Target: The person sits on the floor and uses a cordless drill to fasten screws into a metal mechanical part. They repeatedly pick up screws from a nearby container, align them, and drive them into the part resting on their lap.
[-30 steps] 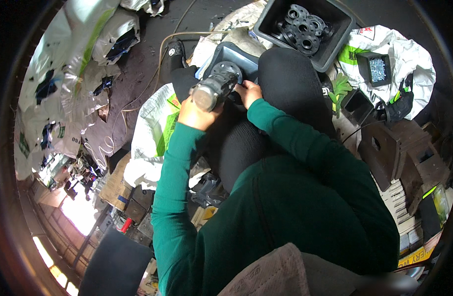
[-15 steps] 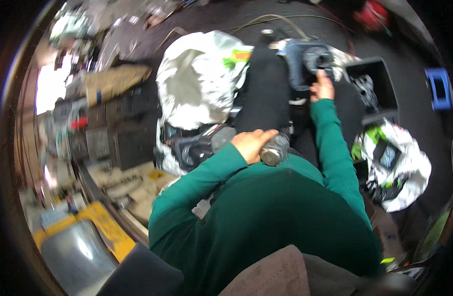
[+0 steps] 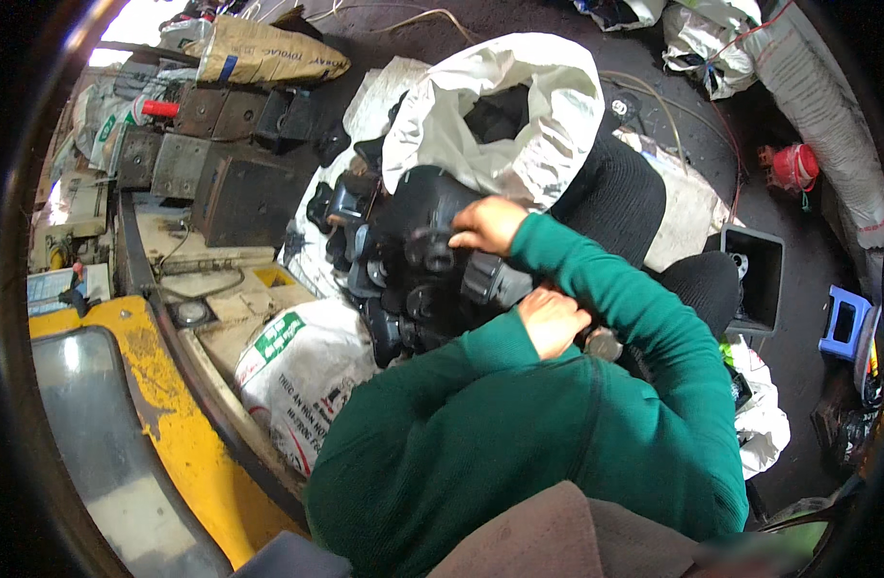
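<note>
My right hand (image 3: 490,226) reaches leftward across my lap, its fingers closed at the edge of a black plastic part (image 3: 424,202) with a round hub. That part lies over a pile of similar dark moulded parts (image 3: 372,275). My left hand (image 3: 554,323) sits close to my body under my right forearm, fingers curled. Beside its fingertips shows the round metal end (image 3: 604,344) of a short cylinder; the rest is hidden by hand and sleeve. Between my hands is a grey piece with a ribbed dark end (image 3: 480,277).
An open white sack (image 3: 432,106) with dark contents stands ahead. To the right are a black bin (image 3: 755,279), a blue plastic stool (image 3: 844,320) and a white bag (image 3: 765,419). A printed sack (image 3: 302,371) and yellow-framed machine (image 3: 162,414) lie left, metal blocks (image 3: 235,120) beyond.
My right hand has swung left from over my right leg to the pile, with the black part. My left hand has shifted slightly right and nearer my body. The whole view has turned left.
</note>
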Motion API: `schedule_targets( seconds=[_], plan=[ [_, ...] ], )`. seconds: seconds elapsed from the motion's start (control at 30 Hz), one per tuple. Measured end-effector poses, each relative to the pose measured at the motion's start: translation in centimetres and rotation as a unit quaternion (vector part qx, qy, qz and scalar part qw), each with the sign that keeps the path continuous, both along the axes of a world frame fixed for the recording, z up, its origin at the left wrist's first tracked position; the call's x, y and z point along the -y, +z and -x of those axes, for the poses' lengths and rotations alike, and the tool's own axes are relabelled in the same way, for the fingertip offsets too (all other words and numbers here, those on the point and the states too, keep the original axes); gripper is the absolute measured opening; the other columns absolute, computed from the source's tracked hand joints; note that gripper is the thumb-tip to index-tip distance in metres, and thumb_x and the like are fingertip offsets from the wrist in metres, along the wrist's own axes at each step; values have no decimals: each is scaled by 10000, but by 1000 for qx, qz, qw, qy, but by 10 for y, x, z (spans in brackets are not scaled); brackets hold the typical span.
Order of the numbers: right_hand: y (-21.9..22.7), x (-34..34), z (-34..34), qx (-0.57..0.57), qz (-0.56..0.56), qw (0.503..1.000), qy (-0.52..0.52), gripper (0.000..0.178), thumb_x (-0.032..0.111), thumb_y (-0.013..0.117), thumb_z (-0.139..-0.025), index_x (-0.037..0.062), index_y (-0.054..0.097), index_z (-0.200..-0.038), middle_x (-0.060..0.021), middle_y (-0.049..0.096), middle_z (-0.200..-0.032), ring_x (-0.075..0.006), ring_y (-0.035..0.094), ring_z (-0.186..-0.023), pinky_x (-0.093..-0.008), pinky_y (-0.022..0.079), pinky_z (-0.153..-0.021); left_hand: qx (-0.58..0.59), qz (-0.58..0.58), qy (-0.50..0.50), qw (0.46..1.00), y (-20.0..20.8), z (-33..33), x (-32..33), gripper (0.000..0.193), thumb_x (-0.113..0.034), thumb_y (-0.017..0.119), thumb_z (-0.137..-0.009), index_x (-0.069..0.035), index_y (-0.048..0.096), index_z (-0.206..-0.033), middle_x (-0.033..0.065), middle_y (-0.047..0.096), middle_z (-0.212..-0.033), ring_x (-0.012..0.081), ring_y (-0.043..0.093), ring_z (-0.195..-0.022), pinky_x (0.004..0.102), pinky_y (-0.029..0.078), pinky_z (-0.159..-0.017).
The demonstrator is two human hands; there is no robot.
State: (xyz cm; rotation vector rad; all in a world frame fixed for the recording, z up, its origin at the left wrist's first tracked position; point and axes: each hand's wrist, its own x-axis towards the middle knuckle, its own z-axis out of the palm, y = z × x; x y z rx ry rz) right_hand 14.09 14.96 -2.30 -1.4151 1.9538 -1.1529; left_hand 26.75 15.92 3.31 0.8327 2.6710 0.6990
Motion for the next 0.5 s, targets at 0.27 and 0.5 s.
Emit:
schedule_targets(
  seconds=[0.27,0.5],
  plan=[
    [-24,-44,12,199,-20,978,-59,284,251,544,-879,23,654,-1009,-152,662,-945,-239,642,-839,-332,488,-781,155,-372,330,853,-1,111,154,224,-185,552,-883,-10,601,-1012,81,650,-868,148,618,-793,291,495,-714],
    [3,-173,5,370,42,787,-492,231,205,538,-906,32,676,-973,0,635,-780,-31,484,-559,-197,375,-491,180,38,338,923,-209,267,161,197,-133,522,-890,-8,582,-1031,71,631,-949,178,595,-871,294,483,-717]
  ],
)
